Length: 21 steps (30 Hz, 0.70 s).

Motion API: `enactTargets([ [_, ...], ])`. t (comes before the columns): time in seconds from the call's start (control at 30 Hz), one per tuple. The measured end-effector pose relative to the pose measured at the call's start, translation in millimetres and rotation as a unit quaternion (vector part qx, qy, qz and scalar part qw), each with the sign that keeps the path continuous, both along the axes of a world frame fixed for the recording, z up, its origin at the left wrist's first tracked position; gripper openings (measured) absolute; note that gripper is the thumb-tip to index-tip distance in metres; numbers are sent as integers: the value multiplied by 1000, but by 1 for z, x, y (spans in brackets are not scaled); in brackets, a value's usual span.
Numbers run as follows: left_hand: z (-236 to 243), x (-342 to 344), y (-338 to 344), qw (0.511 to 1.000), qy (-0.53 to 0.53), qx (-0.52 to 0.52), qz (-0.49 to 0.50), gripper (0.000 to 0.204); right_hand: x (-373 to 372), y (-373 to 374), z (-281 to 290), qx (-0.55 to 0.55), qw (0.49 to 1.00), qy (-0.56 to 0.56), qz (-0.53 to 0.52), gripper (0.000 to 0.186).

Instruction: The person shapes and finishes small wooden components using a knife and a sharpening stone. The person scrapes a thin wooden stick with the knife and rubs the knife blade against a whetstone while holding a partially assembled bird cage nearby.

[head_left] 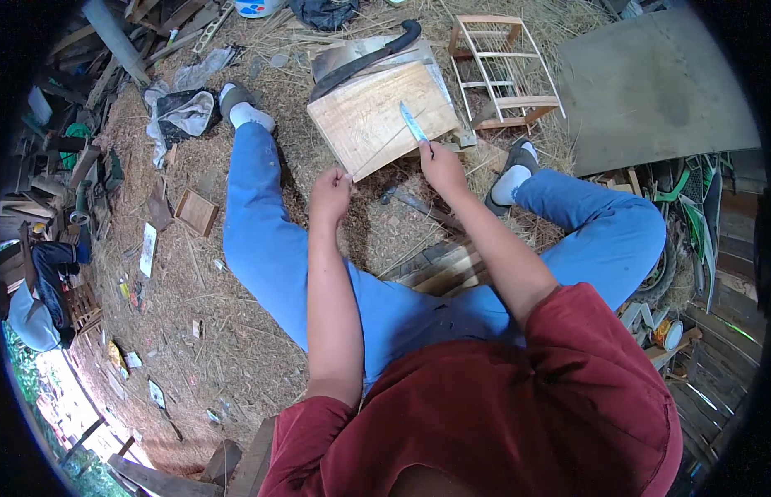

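Observation:
My right hand (443, 168) is closed around the dark handle of a knife (414, 123). Its bluish blade points up and away over a pale wooden board (365, 124). By the board's near left corner, my left hand (331, 195) is closed, fingertips pinched on what looks like the end of a thin pale strip (377, 153). That strip runs slantwise across the board toward the blade. A long dark curved tool (361, 68), perhaps a machete, lies along the board's far edge. Between my legs, a hammer (423, 207) rests on the straw-littered ground.
A small slatted wooden frame (501, 74) stands right of the board, beside a large flat sheet (663, 91). An open wooden box (196, 212) and a black plastic bag (187, 113) lie left. Another person (42, 290) is at far left. A green motorbike (692, 199) stands right.

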<state>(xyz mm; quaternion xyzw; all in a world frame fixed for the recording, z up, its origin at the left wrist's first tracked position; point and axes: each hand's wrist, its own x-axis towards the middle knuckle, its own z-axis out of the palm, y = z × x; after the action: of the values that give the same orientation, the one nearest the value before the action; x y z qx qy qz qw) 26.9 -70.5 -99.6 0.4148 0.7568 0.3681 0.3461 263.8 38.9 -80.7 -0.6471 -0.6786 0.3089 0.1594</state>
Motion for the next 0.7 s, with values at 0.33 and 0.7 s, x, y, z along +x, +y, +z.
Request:
enactTargets([
  [0.33, 4, 3, -1, 999, -13, -31, 8, 19, 8, 3, 4, -4, 1000, -6, 7, 43],
  [0.7, 19, 17, -3, 997, 80, 7, -8, 19, -3, -4, 7, 10, 1000, 3, -14, 41],
])
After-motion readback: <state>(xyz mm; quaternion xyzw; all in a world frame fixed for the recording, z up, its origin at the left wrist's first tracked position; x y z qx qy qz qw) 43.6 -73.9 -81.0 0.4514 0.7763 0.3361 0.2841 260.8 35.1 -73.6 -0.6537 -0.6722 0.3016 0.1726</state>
